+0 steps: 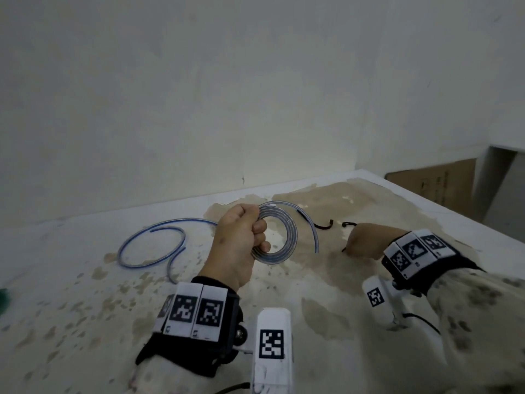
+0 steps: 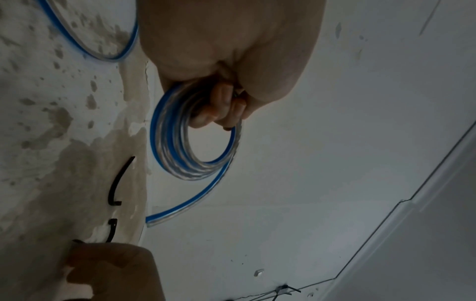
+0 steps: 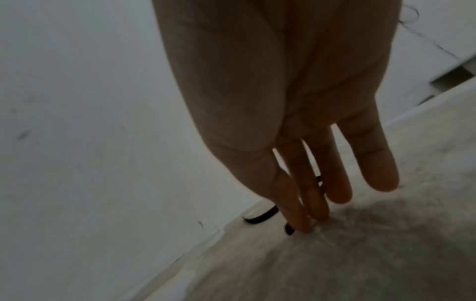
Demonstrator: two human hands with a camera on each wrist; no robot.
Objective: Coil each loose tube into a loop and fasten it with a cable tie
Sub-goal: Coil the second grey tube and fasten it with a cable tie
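Note:
My left hand (image 1: 241,240) grips a clear tube with a blue stripe, wound into a coil (image 1: 279,237) of several turns and held upright above the table; its free end (image 1: 312,234) curls out to the right. In the left wrist view the fingers (image 2: 221,108) curl through the coil (image 2: 180,158). My right hand (image 1: 366,240) reaches down to the right of the coil, with straight fingertips (image 3: 301,222) touching the table at a black cable tie (image 3: 289,230). A second cable tie (image 1: 324,226) lies just behind. Another loose tube (image 1: 150,243) lies in a wide curve at the left.
The stained white table (image 1: 85,308) ends against a white wall at the back. Its right edge runs diagonally, with a cardboard box (image 1: 431,186) beyond it. Something green (image 1: 4,300) shows at the left border.

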